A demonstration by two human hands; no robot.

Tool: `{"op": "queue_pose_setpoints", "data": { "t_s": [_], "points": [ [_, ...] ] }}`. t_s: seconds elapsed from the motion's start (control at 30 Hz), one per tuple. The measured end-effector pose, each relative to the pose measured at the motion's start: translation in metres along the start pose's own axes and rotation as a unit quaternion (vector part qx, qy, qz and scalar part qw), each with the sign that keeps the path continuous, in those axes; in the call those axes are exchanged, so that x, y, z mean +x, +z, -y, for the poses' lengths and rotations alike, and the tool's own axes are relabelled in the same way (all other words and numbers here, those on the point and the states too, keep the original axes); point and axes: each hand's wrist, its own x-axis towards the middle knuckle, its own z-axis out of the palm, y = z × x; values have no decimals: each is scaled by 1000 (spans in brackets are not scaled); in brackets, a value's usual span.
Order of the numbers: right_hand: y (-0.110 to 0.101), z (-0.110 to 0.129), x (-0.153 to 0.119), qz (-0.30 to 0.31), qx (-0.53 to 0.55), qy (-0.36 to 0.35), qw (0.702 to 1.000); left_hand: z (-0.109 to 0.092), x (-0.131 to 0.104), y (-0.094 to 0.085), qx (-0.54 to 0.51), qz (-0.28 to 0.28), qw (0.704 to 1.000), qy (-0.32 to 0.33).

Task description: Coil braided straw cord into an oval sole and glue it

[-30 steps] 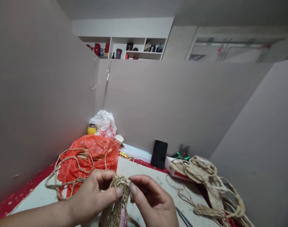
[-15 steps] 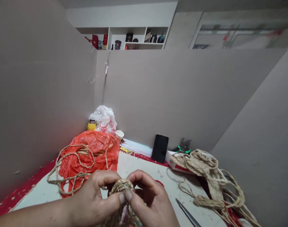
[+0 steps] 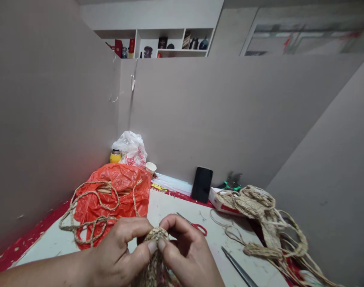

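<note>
- Evidently both hands work as a pair: the left hand [image 3: 125, 247] and the right hand [image 3: 188, 251] meet on a braided fibre piece [image 3: 154, 265] low in the view, probably to keep its small rounded end steady and in sight.
- Each hand's thumb and forefinger are drawn close together in a narrow pinch on that piece; the other fingers curl under and are partly hidden, so how they grip cannot be told.
- Relative to the fingers, the rounded top of the piece sits between the two forefingers, with the thumb tips side by side on its near face; the rest hangs below the thumbs and runs out of view at the bottom edge.
- Just beyond the right hand lie red-handled scissors [image 3: 201, 228], and to its right a pointed metal tool [image 3: 238, 267] rests on the pale board [image 3: 164, 205], both likely left there to be within easy reach.
- Farther right, bundled cord [image 3: 253, 205] spills over a shallow box [image 3: 222, 206], perhaps put aside so the middle stays usable.
- Beyond the left hand, a loose braided cord [image 3: 94, 193] loops across a red plastic bag [image 3: 125, 173].
- At the back, a dark phone [image 3: 202, 184] leans upright near green-handled pliers [image 3: 232, 184], seemingly propped so its screen faces the person.
</note>
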Motion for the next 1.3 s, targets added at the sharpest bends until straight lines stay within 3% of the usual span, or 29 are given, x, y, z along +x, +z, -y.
{"op": "queue_pose_setpoints", "data": {
  "t_s": [0.13, 0.27, 0.4, 0.63, 0.93, 1.3],
  "points": [
    [0, 1, 4, 5, 15, -11, 1000, 0, 2, -3, 12, -20, 1000, 6],
    [-12, 5, 9, -5, 8, -37, 999, 0, 7, -9, -116, -53, 991, -51],
    [-20, 4, 9, -43, -87, -102, 990, 10, 11, -11, -267, -92, 953, -107],
    [-2, -12, 0, -47, -163, -200, 965, 16, 13, -5, -406, -137, 893, -139],
    [-4, -19, 3, -83, -126, -197, 969, 8, 12, -3, -429, -52, 893, -126],
    [-3, -9, 0, -64, -40, -108, 991, 7, 14, -6, -409, -65, 900, -132]
  ]
}}
